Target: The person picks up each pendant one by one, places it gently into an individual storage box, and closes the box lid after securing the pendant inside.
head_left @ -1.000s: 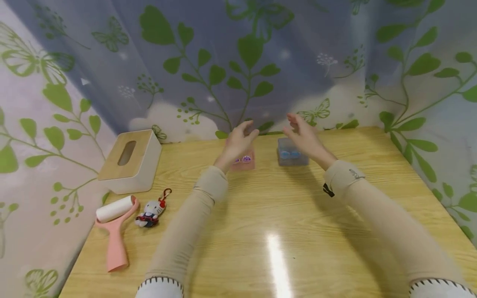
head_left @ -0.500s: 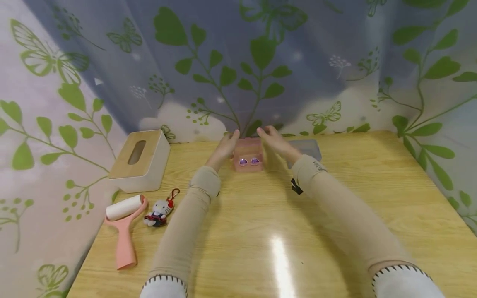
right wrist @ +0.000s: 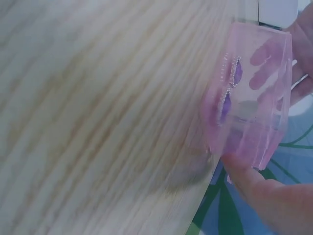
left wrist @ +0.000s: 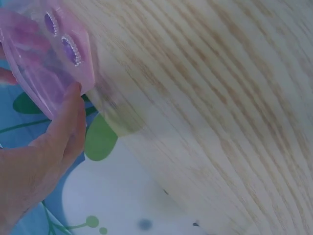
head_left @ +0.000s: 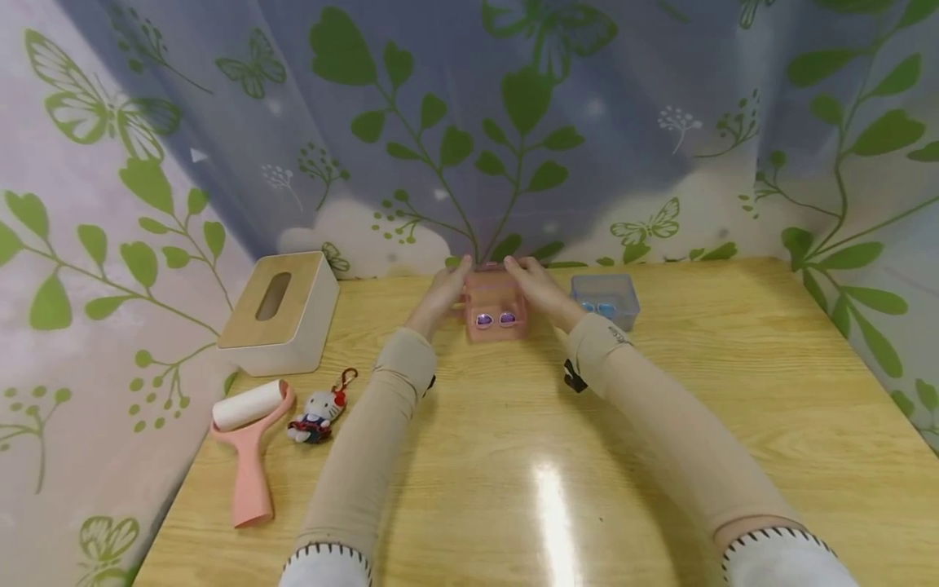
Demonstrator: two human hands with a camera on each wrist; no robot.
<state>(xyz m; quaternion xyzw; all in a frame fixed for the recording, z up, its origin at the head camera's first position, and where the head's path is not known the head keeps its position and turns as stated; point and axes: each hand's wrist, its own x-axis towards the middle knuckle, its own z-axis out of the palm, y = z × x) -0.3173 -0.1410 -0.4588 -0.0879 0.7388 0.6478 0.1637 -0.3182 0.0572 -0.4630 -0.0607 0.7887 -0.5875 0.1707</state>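
Observation:
A small see-through pink box [head_left: 496, 297] stands at the back of the table, with two purple, pearl-rimmed lens shapes [head_left: 495, 319] low on its near face. My left hand [head_left: 442, 295] holds its left side and my right hand [head_left: 541, 292] its right side, fingertips near the top back edge. In the left wrist view, a left fingertip [left wrist: 74, 90] presses the box's lower corner. The right wrist view has my right thumb [right wrist: 237, 169] on a lower corner of the box, and fingers of the other hand show through the clear pink wall.
A see-through blue-grey box [head_left: 616, 293] with light blue lens shapes stands right of my right hand. At the left are a wood-topped tissue box [head_left: 282, 314], a pink lint roller [head_left: 251, 456] and a plush cat keychain [head_left: 317, 417]. A patterned curtain [head_left: 440, 122] hangs behind the table.
My right hand has moved left from the blue-grey box to the pink box. My left hand has shifted from over the pink box to its left side. Both hands now hold it.

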